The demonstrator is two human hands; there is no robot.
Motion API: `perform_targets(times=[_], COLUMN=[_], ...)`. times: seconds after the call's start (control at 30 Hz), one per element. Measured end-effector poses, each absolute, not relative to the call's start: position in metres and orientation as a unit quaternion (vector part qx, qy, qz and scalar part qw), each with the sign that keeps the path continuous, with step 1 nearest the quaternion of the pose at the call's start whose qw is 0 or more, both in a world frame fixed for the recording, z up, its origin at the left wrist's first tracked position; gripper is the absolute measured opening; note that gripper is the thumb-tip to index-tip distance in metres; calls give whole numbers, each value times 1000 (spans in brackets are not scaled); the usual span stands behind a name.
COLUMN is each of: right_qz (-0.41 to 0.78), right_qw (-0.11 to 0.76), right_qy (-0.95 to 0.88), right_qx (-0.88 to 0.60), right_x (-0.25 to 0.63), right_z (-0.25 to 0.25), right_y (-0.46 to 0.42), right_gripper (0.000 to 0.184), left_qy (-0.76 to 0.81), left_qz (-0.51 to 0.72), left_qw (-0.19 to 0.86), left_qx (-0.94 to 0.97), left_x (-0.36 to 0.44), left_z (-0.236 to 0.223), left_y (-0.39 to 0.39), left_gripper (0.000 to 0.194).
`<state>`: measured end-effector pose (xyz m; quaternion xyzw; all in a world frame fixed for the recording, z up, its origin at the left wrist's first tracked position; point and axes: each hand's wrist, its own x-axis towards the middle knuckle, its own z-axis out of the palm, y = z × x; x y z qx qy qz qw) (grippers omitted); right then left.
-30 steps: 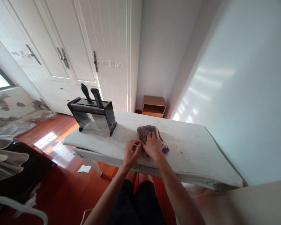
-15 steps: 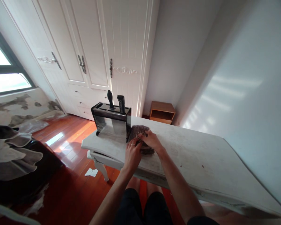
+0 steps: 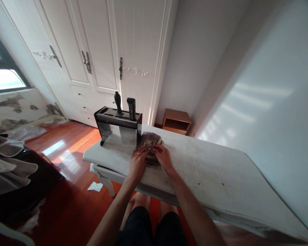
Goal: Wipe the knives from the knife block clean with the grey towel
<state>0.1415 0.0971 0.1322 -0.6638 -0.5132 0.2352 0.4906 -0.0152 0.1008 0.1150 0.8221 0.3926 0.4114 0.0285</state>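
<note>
A folded brown cloth [image 3: 151,136] with a pale pattern lies in a layered stack on the white table, right beside the knife block. My left hand [image 3: 139,160], with a ring on one finger, grips its near left side, the fingers reaching over the top. At the right side, my right hand [image 3: 163,156] pinches the cloth with thumb and fingertips. The layers beneath my hands are partly hidden.
A black-framed knife block [image 3: 118,128] with two dark handles stands left of the cloth on the worn white table [image 3: 207,164]. Behind are a white wardrobe [image 3: 97,44] and a small wooden cabinet [image 3: 177,119]. White paper [image 3: 95,186] lies on the floor.
My hands have drawn slightly apart on the cloth, showing more of its pale pattern between them. The view has shifted a little; the knife block stays in place.
</note>
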Motion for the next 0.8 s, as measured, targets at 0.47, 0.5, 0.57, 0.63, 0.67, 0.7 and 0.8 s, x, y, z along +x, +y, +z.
perform_targets(times=[0.47,0.5,0.57,0.63,0.67,0.7,0.8], right_qz=[200,205,219,232,235,232,201], right_qw=[623,630,635,639,640,643,664], right_qy=[-452,-438,-422,-412,-407,-401,-361], right_qx=[-606,-608,-609,-606,-607,-610,-623], right_x=[171,179,197,218,229,242,284], right_z=[145,147,152,155,156,156,156], right_y=[77,72,61,48,41,34,10], right_gripper=[26,24,20,17,16,16,16], left_qy=[351,345,328,299,279,257,220], left_qz=[543,554,567,561,547,524,433], left_qw=[71,74,94,146,184,230,391], left_qx=[760,754,749,758,768,779,782], left_x=[-29,-28,-23,-10,-1,9,41], left_z=[118,121,127,132,134,136,137], left_y=[84,79,68,56,50,45,33], left_gripper=[28,27,26,26,26,27,25])
